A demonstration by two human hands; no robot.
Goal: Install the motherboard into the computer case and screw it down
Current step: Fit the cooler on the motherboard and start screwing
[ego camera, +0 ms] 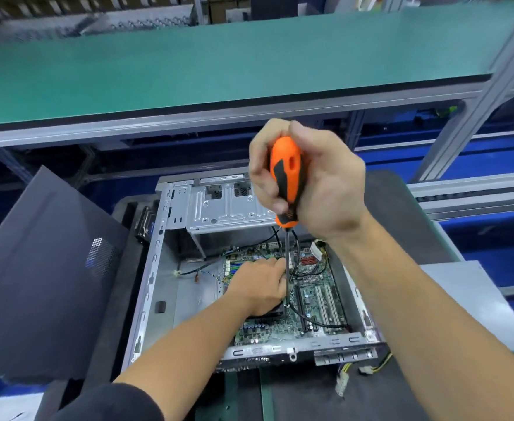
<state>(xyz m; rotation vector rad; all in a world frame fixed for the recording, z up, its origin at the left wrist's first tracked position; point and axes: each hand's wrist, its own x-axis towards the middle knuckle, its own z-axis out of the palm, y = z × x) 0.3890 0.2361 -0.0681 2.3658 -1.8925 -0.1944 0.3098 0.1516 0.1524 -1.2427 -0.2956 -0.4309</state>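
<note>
An open grey computer case [155, 268] lies flat on the bench with a green motherboard [316, 302] inside it. My right hand [319, 183] grips the orange and black handle of a screwdriver [286, 183], held upright above the board. Its dark shaft runs down to a point on the board near the centre [286, 303]. My left hand [258, 284] rests on the board beside the shaft, fingertips pinched around its lower part. Whether a screw sits under the tip is hidden. Black cables loop over the board.
A dark case side panel [43, 278] leans at the left of the case. A metal drive cage [228, 208] fills the case's far end. Loose power connectors [343, 381] hang off the near edge. A green shelf [219, 62] runs overhead, with a conveyor rail on the right.
</note>
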